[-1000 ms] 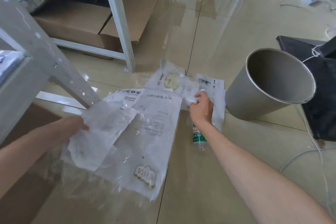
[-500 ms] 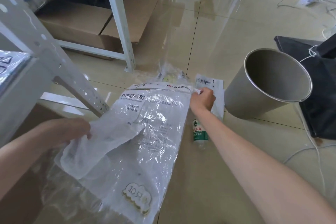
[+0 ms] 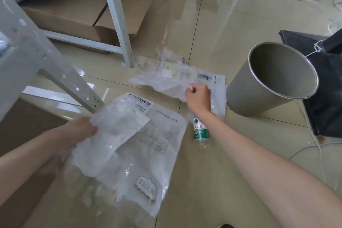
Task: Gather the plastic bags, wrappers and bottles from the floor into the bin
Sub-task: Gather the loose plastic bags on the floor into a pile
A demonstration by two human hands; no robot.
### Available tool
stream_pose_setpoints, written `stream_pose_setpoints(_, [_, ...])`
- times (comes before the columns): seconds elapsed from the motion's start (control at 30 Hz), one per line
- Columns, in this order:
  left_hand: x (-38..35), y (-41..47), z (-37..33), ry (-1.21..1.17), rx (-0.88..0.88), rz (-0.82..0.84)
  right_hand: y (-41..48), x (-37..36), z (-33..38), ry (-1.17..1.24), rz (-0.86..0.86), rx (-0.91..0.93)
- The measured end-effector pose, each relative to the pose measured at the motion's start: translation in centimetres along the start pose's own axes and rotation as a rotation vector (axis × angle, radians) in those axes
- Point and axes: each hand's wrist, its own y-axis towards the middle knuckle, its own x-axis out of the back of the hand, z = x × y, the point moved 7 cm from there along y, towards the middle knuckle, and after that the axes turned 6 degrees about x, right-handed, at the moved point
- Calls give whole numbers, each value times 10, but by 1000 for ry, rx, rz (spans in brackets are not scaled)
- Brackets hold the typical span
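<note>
Left hand (image 3: 81,129), forearm entering from the lower left, fingers curled and pinching the edge of a frosted plastic bag (image 3: 112,135) that hangs over a larger printed bag (image 3: 153,146). Behind this hand, the slanted leg of a white metal shelf (image 3: 61,72) stands close, leaving little room on that side. Right hand (image 3: 199,96), arm extended from the lower right, fingertips closed on a crumpled clear wrapper (image 3: 166,79) lifted off the tile floor (image 3: 212,181); a flat white wrapper (image 3: 216,83) lies just beyond and under the hand. A green-labelled bottle (image 3: 200,131) lies on its side just below the right wrist. The bin (image 3: 273,81) stands tilted, mouth open, near the hand's right; open floor separates them.
</note>
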Motion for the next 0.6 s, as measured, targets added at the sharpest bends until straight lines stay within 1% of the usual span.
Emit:
stream_pose_setpoints(0.1, [-23,-9,-10,-90,-46,-49,-31,-23,22,-22,128,191])
stream_pose_setpoints(0.17, [-33,-6,-17,-84,-47,-119,-52,-32,38,19,151,268])
stream_pose_setpoints(0.23, [-40,-5,-20,-9,-55,-197,-64,-39,47,60,137,263])
stream_pose_setpoints(0.33, [-50,-8,-19,80,-67,-244,-70,-39,52,140,109,195])
stream_pose_setpoints(0.47, [-56,-7,-6,37,-33,-241,-82,-33,68,203,106,146])
stream_pose_setpoints(0.53, [-56,-5,-2,-45,16,-221,-99,-34,79,201,195,190])
stream_pose_setpoints(0.6, [-56,-3,-3,-153,43,-192,-124,-43,88,140,374,302])
